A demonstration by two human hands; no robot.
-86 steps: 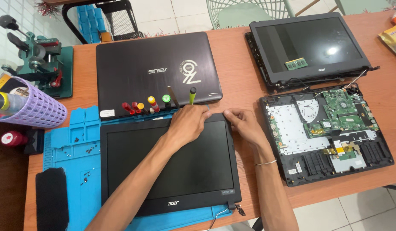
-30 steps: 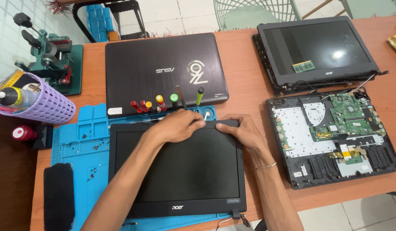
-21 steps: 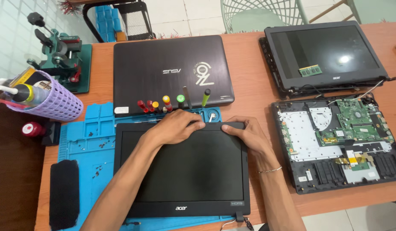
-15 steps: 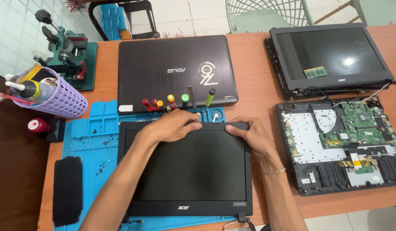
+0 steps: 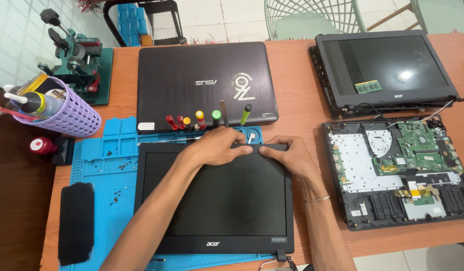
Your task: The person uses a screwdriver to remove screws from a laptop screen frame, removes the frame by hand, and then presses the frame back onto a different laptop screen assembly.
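Because the laptop screen panel seems thin, stiff and fragile, its top bezel edge is pinched by the left hand and right hand, glass best avoided.

Black screen panel; blue work mat; lilac lattice basket; orange-brown table; green circuit board.

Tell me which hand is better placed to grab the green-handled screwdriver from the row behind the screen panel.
The left hand, probably. It rests on the screen panel's top edge, directly in front of the green-handled screwdriver. The right hand grips the same edge further right, so it would have to reach across.
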